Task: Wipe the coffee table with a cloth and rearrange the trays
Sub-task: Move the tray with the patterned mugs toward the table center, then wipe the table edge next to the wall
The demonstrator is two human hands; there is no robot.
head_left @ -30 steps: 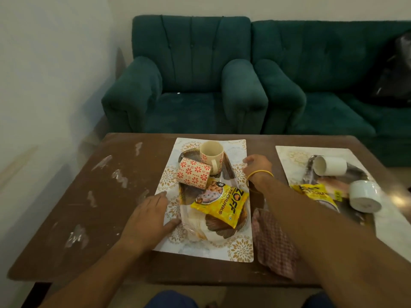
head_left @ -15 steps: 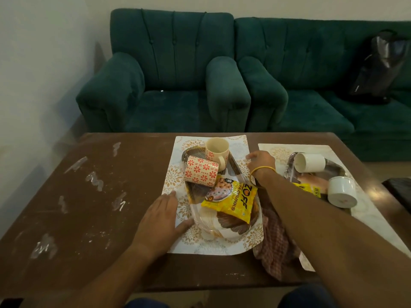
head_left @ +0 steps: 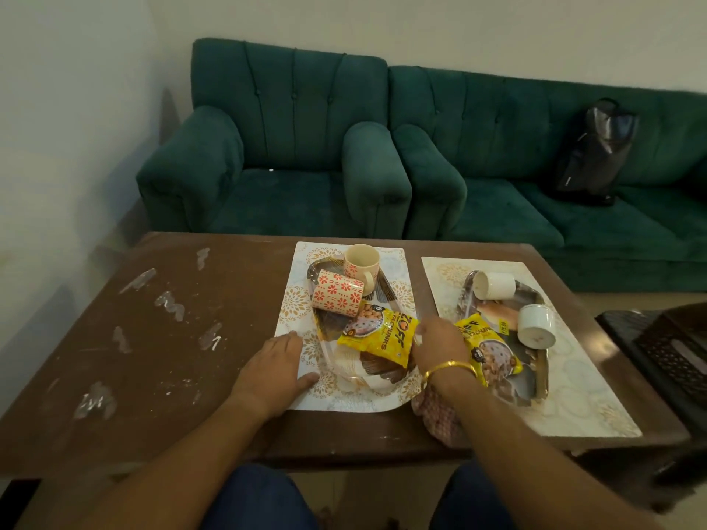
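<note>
Left hand (head_left: 273, 367) flat, open on left mat (head_left: 294, 300); right hand (head_left: 440, 344) between the trays, grip probably loose, hard to tell. Cloth (head_left: 436, 418) under right wrist. Risk: sliding the mat rolls the tipped cup (head_left: 336, 294) off the tray (head_left: 382, 380)

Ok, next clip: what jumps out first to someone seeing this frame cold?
Two trays crowded with tipped mugs and yellow snack packets sit on placemats on the brown table. The left hand presses the near placemat; the right hand reaches between the trays. White smears streak the table's left half.
</note>
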